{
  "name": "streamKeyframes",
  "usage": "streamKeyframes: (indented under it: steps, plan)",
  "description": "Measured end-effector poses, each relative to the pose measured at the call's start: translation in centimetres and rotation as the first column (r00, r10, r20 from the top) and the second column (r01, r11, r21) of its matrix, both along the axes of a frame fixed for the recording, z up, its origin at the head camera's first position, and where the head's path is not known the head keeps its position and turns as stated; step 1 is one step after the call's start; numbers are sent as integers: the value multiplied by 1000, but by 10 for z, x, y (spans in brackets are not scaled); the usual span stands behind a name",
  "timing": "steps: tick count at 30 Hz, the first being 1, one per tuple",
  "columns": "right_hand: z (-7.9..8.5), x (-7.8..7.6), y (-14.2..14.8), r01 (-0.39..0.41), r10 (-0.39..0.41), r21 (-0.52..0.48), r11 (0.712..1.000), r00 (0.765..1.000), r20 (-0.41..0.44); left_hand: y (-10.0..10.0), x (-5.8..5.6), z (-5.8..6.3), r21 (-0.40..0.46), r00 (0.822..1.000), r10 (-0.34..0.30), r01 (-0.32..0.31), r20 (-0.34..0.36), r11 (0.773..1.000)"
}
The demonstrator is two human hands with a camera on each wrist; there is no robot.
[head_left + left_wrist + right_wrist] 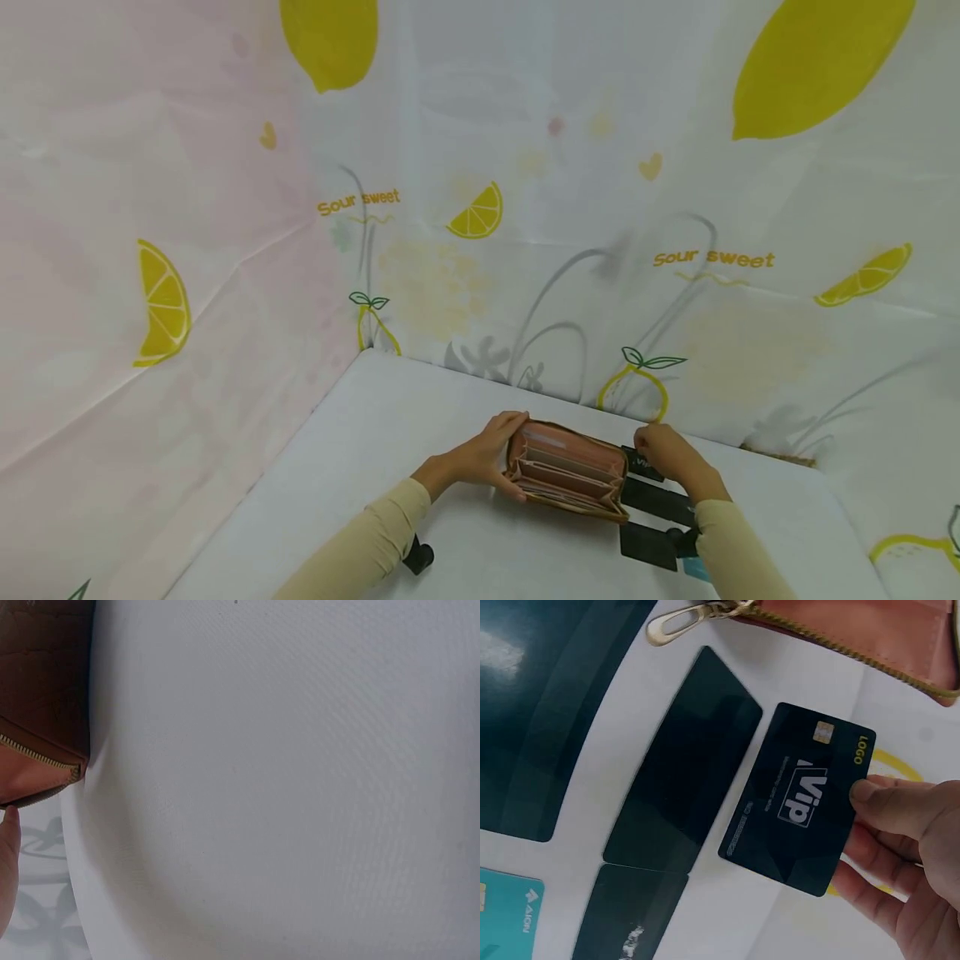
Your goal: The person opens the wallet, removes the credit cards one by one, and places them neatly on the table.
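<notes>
A brown quilted zip wallet [570, 471] stands unzipped on the white table, its pink compartments facing up. My left hand [483, 458] grips its left end, thumb along the near edge and fingers at the far edge. In the left wrist view only a fingertip [9, 832] at the wallet's zipped edge [45, 761] shows. To the wallet's right, my right hand [907, 847] pinches the edge of a dark card marked Vip [795, 799] between thumb and fingers. Next to that card lies another dark card [682, 765].
More dark cards [647, 546] lie in a row right of the wallet, with a teal card [510, 911] near them. A gold zip pull [679, 624] hangs from the wallet's corner. The lemon-printed backdrop [480, 283] rises behind the table [397, 417].
</notes>
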State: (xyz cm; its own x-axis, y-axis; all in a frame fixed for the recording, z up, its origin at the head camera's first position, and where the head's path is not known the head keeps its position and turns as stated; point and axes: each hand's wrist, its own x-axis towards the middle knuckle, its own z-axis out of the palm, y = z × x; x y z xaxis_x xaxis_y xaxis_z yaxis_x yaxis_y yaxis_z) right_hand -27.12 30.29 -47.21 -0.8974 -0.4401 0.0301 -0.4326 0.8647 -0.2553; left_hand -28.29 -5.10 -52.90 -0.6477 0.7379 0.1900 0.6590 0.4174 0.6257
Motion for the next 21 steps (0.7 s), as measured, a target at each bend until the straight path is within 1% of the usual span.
streamKeyframes:
  steps: [5, 10, 14, 18, 21]
  plan:
    - [-8, -2, 2, 10, -10, 26, 1000, 1000, -24, 1, 0, -2, -3, 1000, 3, -3, -5, 1000]
    - [-12, -5, 2, 15, -13, 47, 999, 999, -50, 1, -1, -3, -4, 1000, 7, -7, -12, 1000]
    - [-16, -9, 2, 15, -7, 75, 997, 995, -101, 1, -1, -3, -4, 1000, 3, -3, -13, 1000]
    - [-28, -16, 3, 19, -1, 108, 994, 987, -161, 1, 0, -1, -3, 1000, 6, -6, -14, 1000]
    - [-39, -18, 5, 26, -6, 113, 993, 985, -175, 1, 1, -1, -9, 1000, 8, -8, -13, 1000]
